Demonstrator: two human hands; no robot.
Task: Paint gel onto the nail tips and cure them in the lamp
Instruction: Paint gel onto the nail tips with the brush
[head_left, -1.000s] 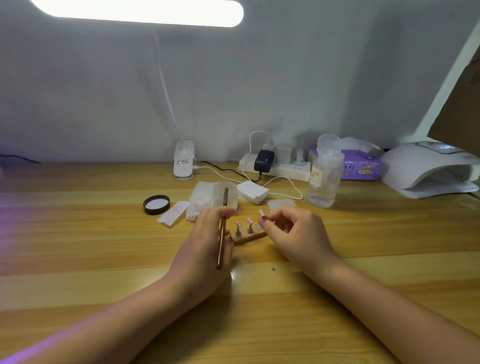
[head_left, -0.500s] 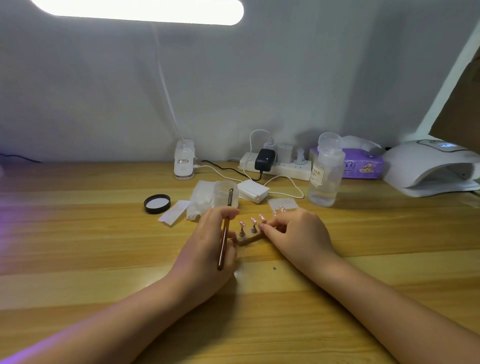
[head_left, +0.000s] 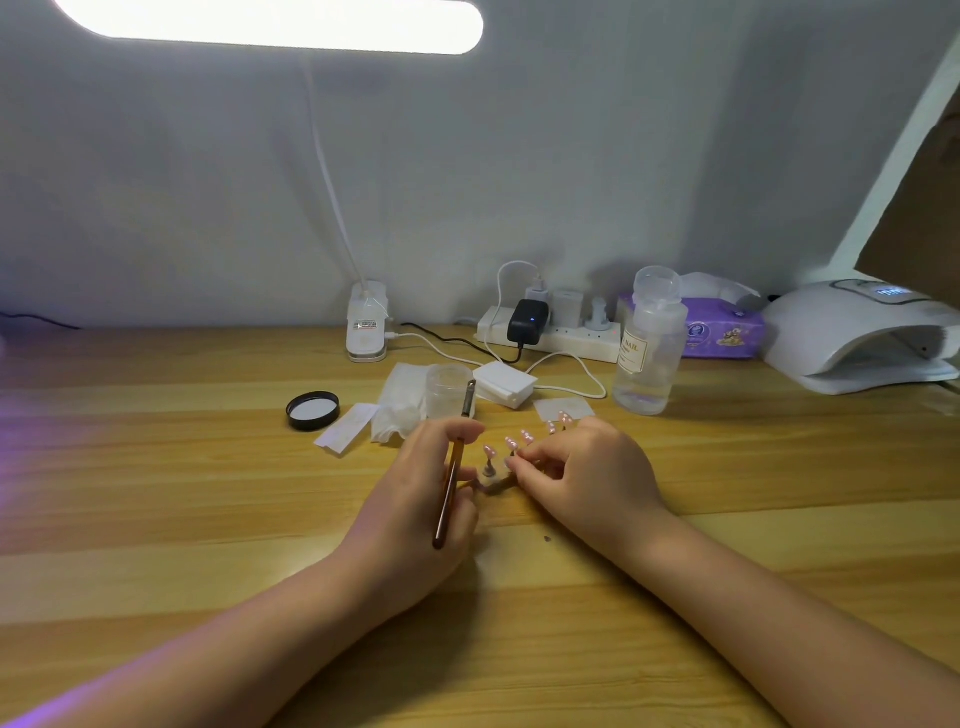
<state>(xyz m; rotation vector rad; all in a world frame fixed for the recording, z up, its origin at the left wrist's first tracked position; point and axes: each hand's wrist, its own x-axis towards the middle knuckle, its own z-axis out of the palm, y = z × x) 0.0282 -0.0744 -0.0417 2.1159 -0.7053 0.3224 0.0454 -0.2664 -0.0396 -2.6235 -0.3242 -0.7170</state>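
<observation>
Several pink nail tips (head_left: 511, 442) stand on small stems on a wooden holder strip (head_left: 496, 483) at the middle of the desk. My right hand (head_left: 587, 478) grips the strip's near edge with curled fingers and covers most of it. My left hand (head_left: 415, 499) holds a copper-handled gel brush (head_left: 453, 470), its bristle end pointing away toward a clear gel jar (head_left: 447, 389). The white curing lamp (head_left: 857, 338) sits at the far right, its opening facing the desk.
A black jar lid (head_left: 312, 410), paper wipes (head_left: 400, 410), a stack of white pads (head_left: 506, 383) and a clear liquid bottle (head_left: 649, 353) lie behind the hands. A power strip (head_left: 550, 335), purple tissue pack (head_left: 722, 330) and desk-light base (head_left: 367, 332) line the wall.
My right hand has shifted from pinching a single nail tip to gripping the holder strip, and more tips now stand on it. The left hand with the brush barely moved.
</observation>
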